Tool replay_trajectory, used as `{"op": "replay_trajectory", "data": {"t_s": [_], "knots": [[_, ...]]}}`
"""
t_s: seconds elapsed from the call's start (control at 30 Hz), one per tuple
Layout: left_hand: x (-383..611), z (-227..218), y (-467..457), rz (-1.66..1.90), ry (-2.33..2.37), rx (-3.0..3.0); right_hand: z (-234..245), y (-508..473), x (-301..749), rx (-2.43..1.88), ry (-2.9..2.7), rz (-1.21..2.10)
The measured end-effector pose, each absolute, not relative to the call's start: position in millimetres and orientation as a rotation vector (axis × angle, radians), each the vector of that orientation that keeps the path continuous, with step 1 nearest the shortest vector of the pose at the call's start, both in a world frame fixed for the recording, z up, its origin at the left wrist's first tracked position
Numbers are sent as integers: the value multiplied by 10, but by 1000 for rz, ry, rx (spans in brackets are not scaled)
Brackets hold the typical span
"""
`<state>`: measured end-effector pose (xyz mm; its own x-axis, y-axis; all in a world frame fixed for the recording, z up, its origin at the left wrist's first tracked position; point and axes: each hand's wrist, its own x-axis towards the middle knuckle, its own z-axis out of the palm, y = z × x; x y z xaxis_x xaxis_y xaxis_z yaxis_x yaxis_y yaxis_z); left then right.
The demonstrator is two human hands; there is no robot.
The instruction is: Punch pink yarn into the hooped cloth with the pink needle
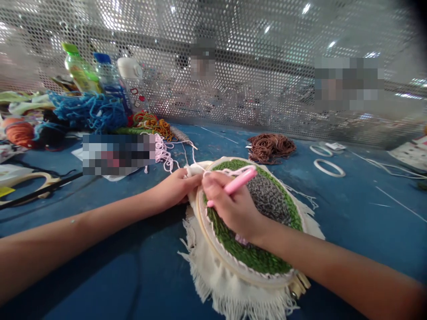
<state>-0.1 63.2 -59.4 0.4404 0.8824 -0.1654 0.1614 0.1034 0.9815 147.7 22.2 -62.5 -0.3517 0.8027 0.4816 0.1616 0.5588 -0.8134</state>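
A round embroidery hoop [213, 245] stretches white fringed cloth [230, 291] in front of me. Green loops [233, 258] ring a grey looped area [270, 198] on it, and a pale pink stitched line follows the inner rim. My left hand [175, 189] grips the hoop's far left rim, thumb on top and fingers underneath. Closed around a pink punch needle [240, 180], my right hand [230, 202] is over the upper left part of the work. The needle's tip is hidden by the fingers. Pale pink yarn [193, 155] runs from this spot toward a loose heap.
Brown yarn [271, 148] and white rings [329, 168] lie behind the hoop. At the back left are blue yarn [90, 111], orange yarn [20, 132] and several bottles [130, 84]. A wooden hoop [43, 184] lies left. A perforated metal panel [230, 98] borders the blue table's far side.
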Motion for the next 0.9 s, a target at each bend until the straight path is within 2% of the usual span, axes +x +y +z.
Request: {"op": "replay_trajectory", "data": {"t_s": [0.17,0.33,0.67,0.77,0.9], "knots": [[32,-554,594,671,1007,1329,-659,183,1505,-693,-1473,1026],[37,-571,596,644,1006,1312,-657,190,1496,-708,-1353,1013],[-15,-663,626,748,928,1562,-533,166,1443,-925,-2123,400],[-18,-694,629,751,966,1578,-578,223,1433,-960,-2092,528],[-11,-628,590,683,1029,1438,-614,193,1493,-778,-1783,858]]}}
